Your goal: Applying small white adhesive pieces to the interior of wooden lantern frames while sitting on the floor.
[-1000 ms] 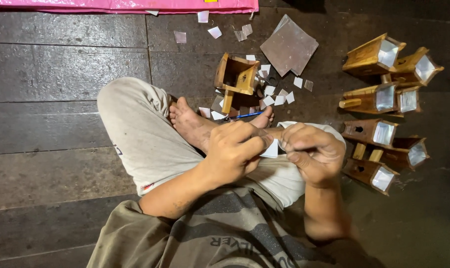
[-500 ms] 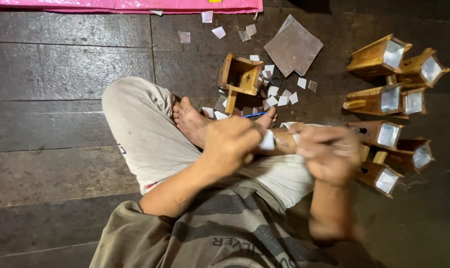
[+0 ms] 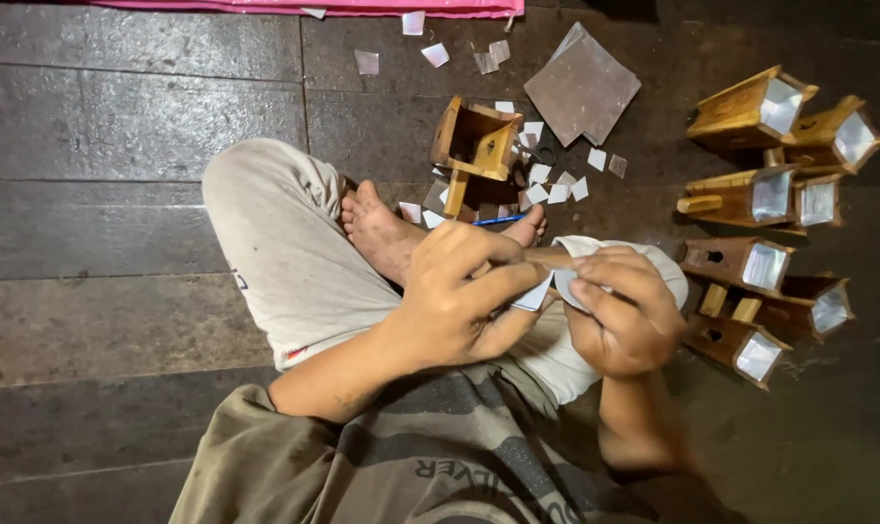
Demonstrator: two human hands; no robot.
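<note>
Over the lap at centre I see both hands meeting on a small pale sheet piece (image 3: 535,294). Left hand (image 3: 459,296) is curled, thumb and forefinger pinching the left edge of the piece. Right hand (image 3: 622,311) is curled too, fingertips closed on the piece's right part; how much of it sits under those fingers I can't tell. The piece is held just above the crossed legs, near the bare feet (image 3: 381,233). A blue pen (image 3: 496,221) lies on the floor just beyond the toes. Farther out, an open wooden box (image 3: 474,146) rests tilted, with small cut pale squares (image 3: 547,189) scattered around and beside it. A larger grey square sheet (image 3: 583,87) lies far centre-right, more scraps (image 3: 430,50) lie near the pink strip (image 3: 314,8) along the far edge. To the right, a cluster of wooden lantern-like boxes (image 3: 765,194) with shiny panels lies on the dark plank floor (image 3: 100,194), well apart from the hands.
</note>
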